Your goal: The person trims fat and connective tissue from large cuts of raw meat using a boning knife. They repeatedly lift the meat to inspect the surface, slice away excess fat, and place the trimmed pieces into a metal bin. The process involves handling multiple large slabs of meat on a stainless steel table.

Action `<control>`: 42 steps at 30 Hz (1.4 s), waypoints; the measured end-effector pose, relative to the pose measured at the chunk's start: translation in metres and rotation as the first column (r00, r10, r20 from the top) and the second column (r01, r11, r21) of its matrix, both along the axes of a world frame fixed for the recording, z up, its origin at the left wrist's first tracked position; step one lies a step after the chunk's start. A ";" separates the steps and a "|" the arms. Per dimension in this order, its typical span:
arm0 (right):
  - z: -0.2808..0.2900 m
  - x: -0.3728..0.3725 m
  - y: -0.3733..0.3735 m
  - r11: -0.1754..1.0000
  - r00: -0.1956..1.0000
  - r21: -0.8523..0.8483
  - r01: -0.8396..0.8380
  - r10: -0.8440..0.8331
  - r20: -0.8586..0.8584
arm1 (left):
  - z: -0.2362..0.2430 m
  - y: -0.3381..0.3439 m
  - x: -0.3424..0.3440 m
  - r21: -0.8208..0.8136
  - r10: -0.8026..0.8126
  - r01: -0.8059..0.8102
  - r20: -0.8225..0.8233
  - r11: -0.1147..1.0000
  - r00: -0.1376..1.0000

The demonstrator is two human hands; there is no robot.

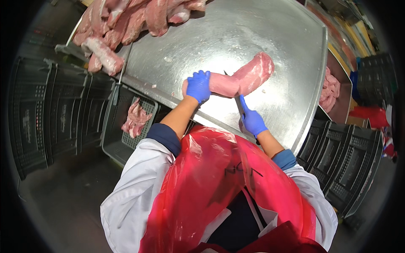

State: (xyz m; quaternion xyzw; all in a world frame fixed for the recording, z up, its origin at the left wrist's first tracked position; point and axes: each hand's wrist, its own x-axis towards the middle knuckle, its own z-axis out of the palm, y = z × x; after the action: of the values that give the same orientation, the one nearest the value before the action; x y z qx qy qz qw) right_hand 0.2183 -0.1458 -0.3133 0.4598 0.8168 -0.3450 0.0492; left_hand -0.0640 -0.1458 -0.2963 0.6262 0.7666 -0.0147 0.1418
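Observation:
A long pale-pink boneless pork loin (255, 75) lies across the metal table in front of me, bent upward at its right part. A cut line crosses it near the middle. My left hand (198, 87), in a blue glove, is closed over the left end of the meat and presses it to the table. My right hand (253, 121), also blue-gloved, grips a knife (239, 105) with the index finger stretched along it. The blade crosses the meat at the bend, and its tip shows beyond the far side. The glove hides most of the handle.
Several more loins (139, 19) are heaped at the table's far left. Below its left edge, a grey crate (110, 141) holds meat trimmings (136, 118). Stacked dark crates (63, 114) stand left, others (341, 160) right. A bin (344, 90) with meat pieces (330, 90) adjoins the right edge.

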 end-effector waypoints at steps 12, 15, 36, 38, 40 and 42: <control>0.034 0.159 -0.079 0.916 0.845 -0.239 0.323 -0.393 -0.363 | 0.082 0.131 0.034 0.288 -0.241 -0.127 0.924 0.949 0.296; 0.025 0.184 -0.085 0.808 0.720 -0.257 0.530 -0.588 -0.367 | 0.149 0.183 0.133 0.515 -0.526 0.110 0.819 0.850 0.229; -0.036 0.158 -0.015 0.451 0.123 -0.695 0.560 -0.875 -0.468 | 0.138 0.239 0.208 0.134 -0.088 0.261 0.979 0.956 -0.181; -0.036 0.150 0.005 0.457 0.147 -0.666 0.589 -0.872 -0.468 | 0.153 0.301 0.163 0.459 -0.529 0.335 0.834 0.823 0.157; -0.040 0.147 0.012 0.445 0.156 -0.646 0.620 -0.877 -0.455 | 0.137 0.347 0.070 0.586 -0.577 0.228 0.521 0.777 0.629; -0.036 0.145 0.018 0.416 0.156 -0.661 0.625 -0.896 -0.417 | 0.091 0.370 -0.052 0.524 -0.216 -0.017 0.380 0.852 0.900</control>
State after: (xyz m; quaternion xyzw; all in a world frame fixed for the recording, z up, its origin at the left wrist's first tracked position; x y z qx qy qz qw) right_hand 0.3632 -0.1278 -0.3489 0.6137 0.3305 -0.6029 -0.3881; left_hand -0.1164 0.2243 -0.2053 0.6685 0.6583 0.3199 0.1318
